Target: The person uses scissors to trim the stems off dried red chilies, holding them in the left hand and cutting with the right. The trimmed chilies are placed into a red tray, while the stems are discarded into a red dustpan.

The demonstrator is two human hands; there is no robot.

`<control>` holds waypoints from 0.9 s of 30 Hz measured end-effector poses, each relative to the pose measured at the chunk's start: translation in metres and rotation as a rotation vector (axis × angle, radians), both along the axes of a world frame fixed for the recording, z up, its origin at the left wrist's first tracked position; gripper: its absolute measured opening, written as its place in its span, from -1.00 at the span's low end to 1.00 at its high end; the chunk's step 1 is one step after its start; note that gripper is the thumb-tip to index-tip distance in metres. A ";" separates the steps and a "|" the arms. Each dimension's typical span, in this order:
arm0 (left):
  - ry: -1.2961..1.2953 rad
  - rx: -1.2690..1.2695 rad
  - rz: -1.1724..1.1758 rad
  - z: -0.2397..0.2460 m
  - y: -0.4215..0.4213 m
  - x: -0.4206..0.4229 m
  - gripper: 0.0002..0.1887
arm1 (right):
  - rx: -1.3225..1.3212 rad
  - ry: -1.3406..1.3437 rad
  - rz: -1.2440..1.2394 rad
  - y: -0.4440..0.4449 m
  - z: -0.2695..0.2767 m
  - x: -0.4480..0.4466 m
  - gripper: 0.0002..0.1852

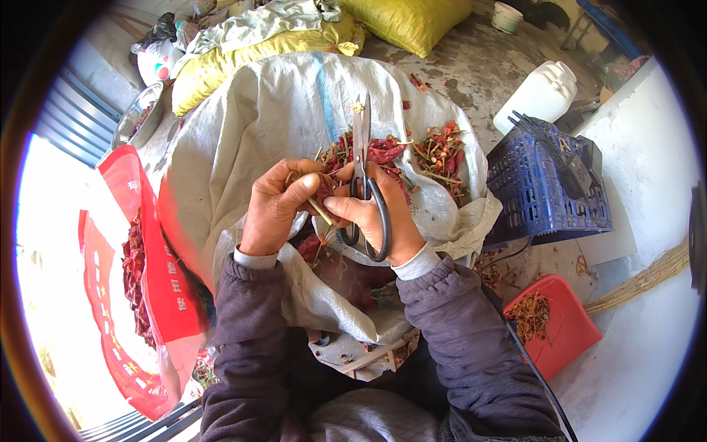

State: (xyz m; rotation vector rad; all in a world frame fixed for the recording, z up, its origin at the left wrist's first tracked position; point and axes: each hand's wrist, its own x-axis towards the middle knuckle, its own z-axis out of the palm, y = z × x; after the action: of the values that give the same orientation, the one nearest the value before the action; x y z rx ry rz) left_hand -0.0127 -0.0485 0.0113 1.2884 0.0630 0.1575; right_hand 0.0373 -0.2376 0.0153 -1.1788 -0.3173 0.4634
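Note:
My left hand [276, 207] pinches a dried red chili pepper [325, 190] whose pale stem [320, 211] points down toward me. In my right hand [389, 218] is a pair of scissors [362, 138] with black handles, blades pointing away from me and nearly closed. Its thumb and fingertips also touch the chili. Just beyond the hands, dried chilies [386, 149] are heaped on a white woven sack [248, 121]. Stems and scraps [444, 160] form a second pile to their right. More chilies lie under my wrists, partly hidden by a fold of the sack.
At left stands a red plastic bag [171, 276] holding dried chilies [138, 276]. To the right are a blue plastic crate [547, 182], a white jerrycan [538, 94], a red dustpan [569, 337] with scraps and a straw broom [640, 282]. Yellow sacks [414, 22] and a metal bowl [149, 124] sit farther back.

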 end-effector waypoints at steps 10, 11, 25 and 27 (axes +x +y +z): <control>0.087 0.707 0.264 0.016 0.012 -0.004 -0.57 | 0.015 -0.156 -0.111 -0.002 -0.001 0.005 -0.61; 0.087 0.449 0.110 0.014 0.006 -0.005 -0.55 | 0.014 -0.151 -0.099 -0.002 -0.001 0.005 -0.61; -0.067 0.163 0.085 0.008 -0.017 -0.008 -0.69 | -0.442 -0.555 -0.147 0.001 -0.001 0.000 -0.57; -0.068 0.236 0.154 0.006 -0.011 -0.005 -0.71 | -0.552 -0.791 -0.135 -0.002 -0.003 -0.001 -0.37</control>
State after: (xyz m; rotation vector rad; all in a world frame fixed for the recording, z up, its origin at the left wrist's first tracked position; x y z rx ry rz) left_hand -0.0181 -0.0600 0.0177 1.5124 0.0879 0.3493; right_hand 0.0365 -0.2398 0.0122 -1.8910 -0.8167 -0.0730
